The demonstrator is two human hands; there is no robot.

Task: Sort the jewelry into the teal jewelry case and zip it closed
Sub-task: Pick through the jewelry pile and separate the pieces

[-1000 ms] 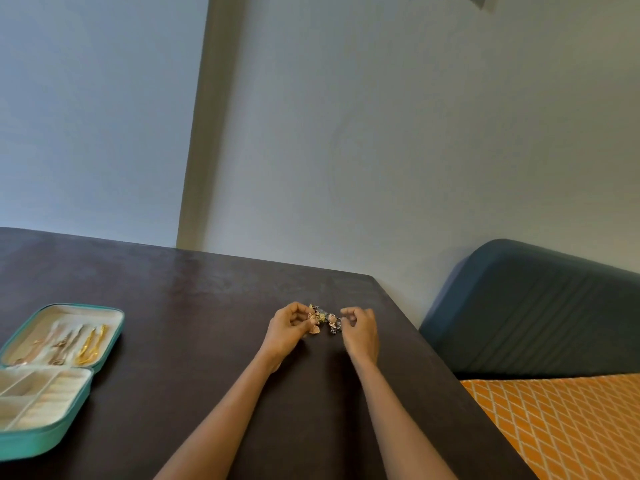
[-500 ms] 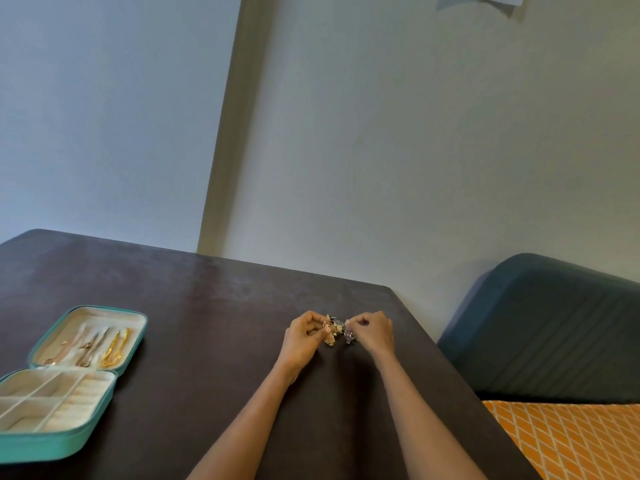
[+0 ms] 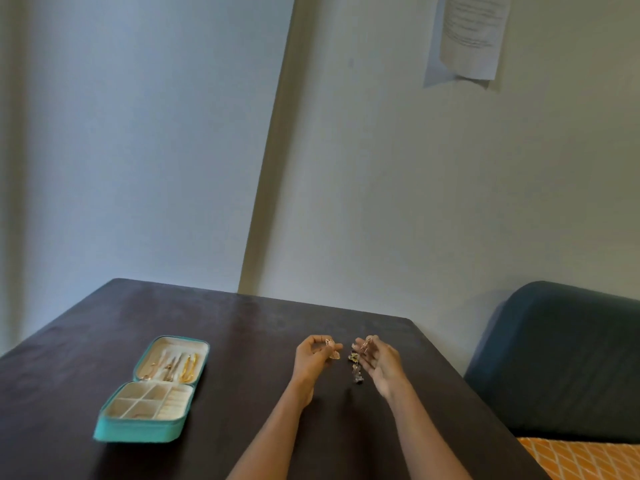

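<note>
**Partly sorted, case still open**

Already the teal jewelry case point(image 3: 152, 389) lies unzipped on the dark table point(image 3: 69, 375), chains in its lid, most compartments bare. The left hand point(image 3: 313, 358) pinches a gold piece point(image 3: 333, 351); the right hand point(image 3: 379, 362) holds another, with loose jewelry point(image 3: 356, 370) between them. Sorting and zipping remain. Behind are pale walls, a pinned paper point(image 3: 471, 36) and a blue sofa point(image 3: 561, 358).

Walls: pale, plain wall point(image 3: 381, 202); paper sheet point(image 3: 472, 32) pinned high.
Desk: dark desk point(image 3: 242, 341).
Seat: teal sofa back point(image 3: 561, 358), orange patterned cushion point(image 3: 588, 459).
</note>
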